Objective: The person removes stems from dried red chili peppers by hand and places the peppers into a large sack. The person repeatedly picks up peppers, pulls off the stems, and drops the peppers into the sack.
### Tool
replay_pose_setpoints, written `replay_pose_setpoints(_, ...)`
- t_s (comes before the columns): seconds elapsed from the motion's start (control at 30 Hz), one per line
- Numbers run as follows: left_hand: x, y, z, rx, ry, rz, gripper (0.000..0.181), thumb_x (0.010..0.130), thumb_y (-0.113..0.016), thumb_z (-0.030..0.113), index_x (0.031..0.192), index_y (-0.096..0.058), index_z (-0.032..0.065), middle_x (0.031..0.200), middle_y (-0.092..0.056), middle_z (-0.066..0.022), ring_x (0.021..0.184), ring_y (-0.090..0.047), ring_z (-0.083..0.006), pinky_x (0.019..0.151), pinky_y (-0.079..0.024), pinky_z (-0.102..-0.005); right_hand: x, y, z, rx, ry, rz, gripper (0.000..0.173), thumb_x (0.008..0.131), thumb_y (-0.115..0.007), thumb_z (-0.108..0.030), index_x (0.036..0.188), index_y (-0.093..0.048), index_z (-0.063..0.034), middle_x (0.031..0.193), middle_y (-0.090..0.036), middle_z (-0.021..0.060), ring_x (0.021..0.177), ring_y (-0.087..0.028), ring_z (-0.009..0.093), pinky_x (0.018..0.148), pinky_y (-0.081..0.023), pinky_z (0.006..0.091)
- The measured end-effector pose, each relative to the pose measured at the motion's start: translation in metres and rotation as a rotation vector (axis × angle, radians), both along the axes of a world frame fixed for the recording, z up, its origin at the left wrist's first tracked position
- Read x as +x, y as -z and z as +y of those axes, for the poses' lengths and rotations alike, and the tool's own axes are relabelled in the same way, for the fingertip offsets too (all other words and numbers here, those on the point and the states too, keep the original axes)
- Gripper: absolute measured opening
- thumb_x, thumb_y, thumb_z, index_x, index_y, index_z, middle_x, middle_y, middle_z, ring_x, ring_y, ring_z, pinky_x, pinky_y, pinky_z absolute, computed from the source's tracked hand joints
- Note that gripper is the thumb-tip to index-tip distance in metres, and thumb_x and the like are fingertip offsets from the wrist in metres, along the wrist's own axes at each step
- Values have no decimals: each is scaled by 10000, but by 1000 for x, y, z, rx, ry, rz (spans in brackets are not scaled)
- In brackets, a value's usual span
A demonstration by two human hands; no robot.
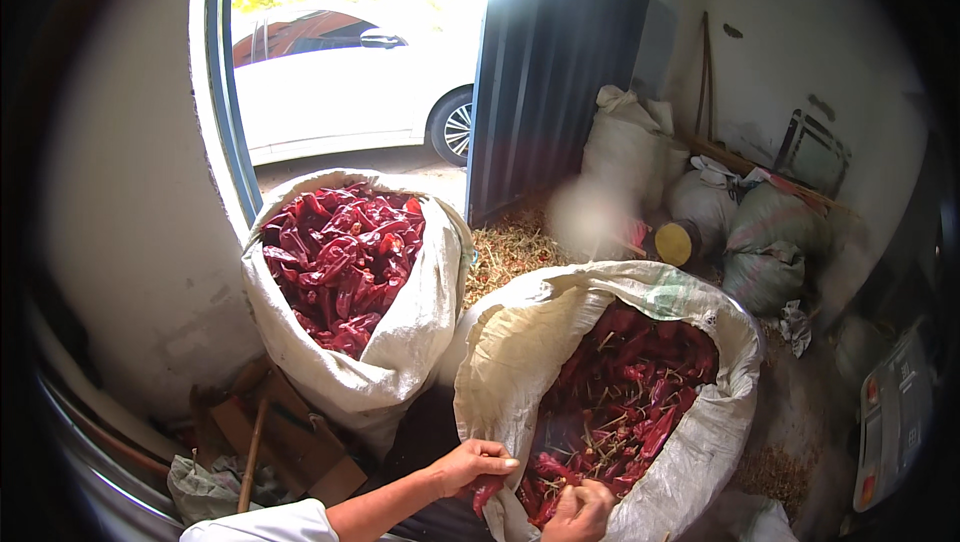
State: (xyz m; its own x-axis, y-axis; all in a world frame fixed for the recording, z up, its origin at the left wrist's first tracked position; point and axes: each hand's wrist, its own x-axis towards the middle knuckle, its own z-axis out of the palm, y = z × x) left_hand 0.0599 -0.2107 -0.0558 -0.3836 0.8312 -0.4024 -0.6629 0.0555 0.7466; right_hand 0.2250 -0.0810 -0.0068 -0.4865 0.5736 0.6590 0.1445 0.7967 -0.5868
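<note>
Two white woven sacks with rolled-down rims stand before me. The nearer sack [679, 474] holds dried red chili peppers with pale stems [630, 399]. In the other sack [409, 324], to the upper left, lie glossy red chili peppers [345, 257] with few stems showing. My left hand [474, 465] is at the nearer sack's left rim, closed around a red chili pepper [486, 493] that hangs below the fingers. Low in the nearer sack's opening is my right hand [579, 512], its fingers curled against the peppers; whether it grips one cannot be made out.
Loose stems [517, 246] cover the floor beside a blue corrugated metal door [555, 84]. Filled sacks [772, 234] lean by the right wall. A cardboard box [285, 437] and a wooden stick [253, 456] are at lower left. A white car [337, 107] stands outside.
</note>
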Motion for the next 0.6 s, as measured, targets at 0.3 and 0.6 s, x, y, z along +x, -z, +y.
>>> replay_pose_setpoints(0.3,19,-17,10,35,-17,-55,255,937,-720,123,1156,-675,3,1046,-697,-54,828,-658,-108,715,-562,-279,0,23,-26,62,-328,-165,138,927,-676,-108,1023,-625,-23,1047,-656,176,981,-641,375,838,-530,459)
replay_pose_setpoints(0.6,24,-26,7,51,65,1192,177,850,-735,136,1016,-682,107,885,-657,-70,801,-672,-276,673,-530,-378,-3,-6,-9,-358,-235,-252,238,970,-660,-253,999,-655,-17,897,-686,160,827,-664,357,766,-527,440)
